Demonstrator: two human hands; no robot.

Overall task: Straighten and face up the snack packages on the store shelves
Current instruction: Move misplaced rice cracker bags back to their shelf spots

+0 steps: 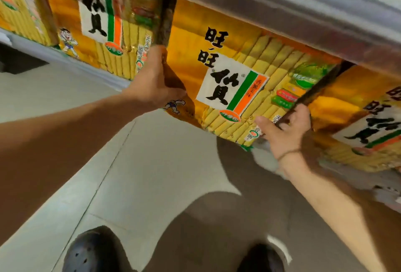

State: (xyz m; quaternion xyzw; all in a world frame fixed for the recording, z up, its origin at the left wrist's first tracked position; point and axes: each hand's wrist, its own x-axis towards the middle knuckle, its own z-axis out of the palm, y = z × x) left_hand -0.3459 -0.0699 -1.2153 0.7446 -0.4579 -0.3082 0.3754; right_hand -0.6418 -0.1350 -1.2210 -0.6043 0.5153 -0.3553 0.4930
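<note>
A large orange-yellow snack package (pixel 227 59) with a white label and black characters stands on the low shelf, front facing me. My left hand (pixel 155 80) grips its left edge, fingers tucked into the dark gap beside it, thumb on the front. My right hand (pixel 284 132) grips the package's lower right edge, fingers curled into the gap there and thumb across the front. A matching package (pixel 97 22) stands to the left and another matching package (pixel 368 115) to the right.
A metal shelf edge (pixel 282 4) overhangs the packages from above. The lower shelf lip (pixel 65 59) runs under them. Pale floor tiles (pixel 152 174) lie below, with my dark shoes (pixel 95 252) at the bottom. Another yellow package (pixel 19 7) shows at far left.
</note>
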